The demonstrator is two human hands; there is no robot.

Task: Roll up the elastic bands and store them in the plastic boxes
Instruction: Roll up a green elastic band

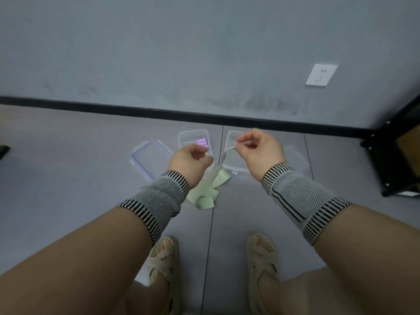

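Note:
A pale green elastic band [208, 192] lies partly heaped on the grey floor, with one end lifted. My right hand [259, 151] pinches that raised end above an empty clear plastic box [229, 164]. My left hand [189, 162] is curled beside the hanging strip, and its fingertips are hidden, so contact with the band is unclear. Behind the left hand stands a second clear box [193, 135] holding a rolled purple band [203, 142].
A clear lid with a blue rim [147, 158] lies left of the boxes and another clear lid [295, 158] lies right. A black metal rack [397, 155] stands at right. The wall with a black baseboard and socket [321, 75] runs behind. My sandalled feet [163, 258] are below.

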